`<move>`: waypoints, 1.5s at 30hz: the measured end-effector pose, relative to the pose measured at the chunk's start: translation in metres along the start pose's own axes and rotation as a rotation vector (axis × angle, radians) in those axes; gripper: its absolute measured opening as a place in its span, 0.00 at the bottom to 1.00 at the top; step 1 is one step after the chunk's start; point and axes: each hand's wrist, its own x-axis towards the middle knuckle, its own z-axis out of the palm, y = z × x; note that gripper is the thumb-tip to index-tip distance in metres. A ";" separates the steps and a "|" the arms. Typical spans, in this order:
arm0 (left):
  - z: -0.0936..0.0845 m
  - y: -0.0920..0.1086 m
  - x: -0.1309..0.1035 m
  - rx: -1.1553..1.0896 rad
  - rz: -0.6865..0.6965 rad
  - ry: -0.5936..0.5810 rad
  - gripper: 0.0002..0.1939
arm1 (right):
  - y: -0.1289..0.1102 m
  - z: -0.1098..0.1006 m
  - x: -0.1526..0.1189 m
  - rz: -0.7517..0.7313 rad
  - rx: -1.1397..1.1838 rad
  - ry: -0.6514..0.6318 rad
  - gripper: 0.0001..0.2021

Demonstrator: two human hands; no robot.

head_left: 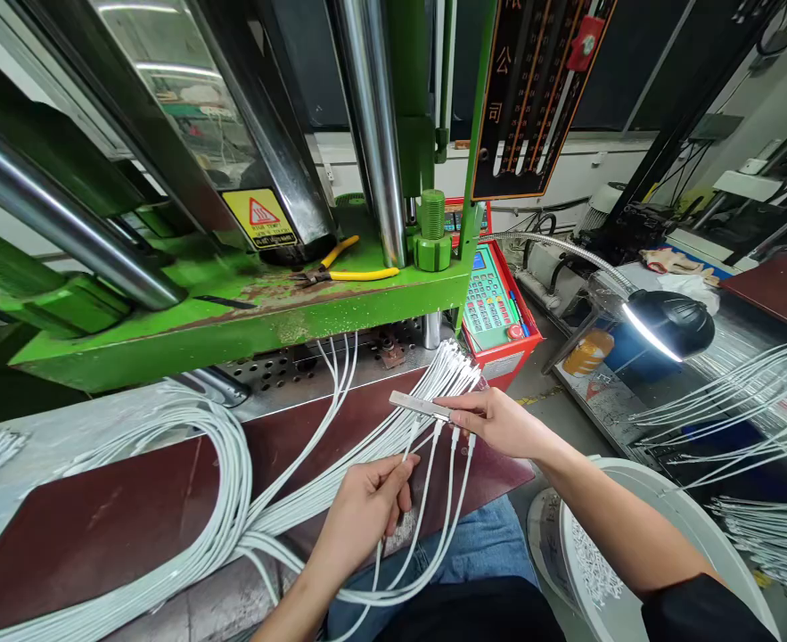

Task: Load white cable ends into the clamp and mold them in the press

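My right hand (500,421) pinches a thin flat metal strip (418,406) held level, with several white cable ends (447,439) hanging from it. My left hand (366,510) grips one of these white cables (403,464) just below the strip. A thick bundle of white cables (219,499) lies across the dark red work surface (99,526), fanning toward the strip. More cable ends (450,370) lie behind the strip near the green press machine (246,312).
Yellow-handled pliers (346,267) rest on the green machine ledge. A red control panel (496,308) stands beyond the strip. A lit gooseneck lamp (667,325) is on the right, a white bucket (634,535) below my right arm, more white cables (754,392) at far right.
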 end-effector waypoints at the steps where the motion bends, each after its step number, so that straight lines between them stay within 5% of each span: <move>1: 0.001 0.000 0.001 -0.001 0.002 0.003 0.24 | -0.001 0.001 0.000 -0.001 0.002 -0.008 0.21; 15: -0.003 0.000 0.002 -0.029 -0.014 -0.048 0.24 | -0.009 0.008 0.002 0.019 -0.056 -0.025 0.19; 45: -0.003 0.007 -0.005 0.031 -0.023 0.158 0.24 | -0.012 0.017 0.011 0.010 -0.072 -0.023 0.20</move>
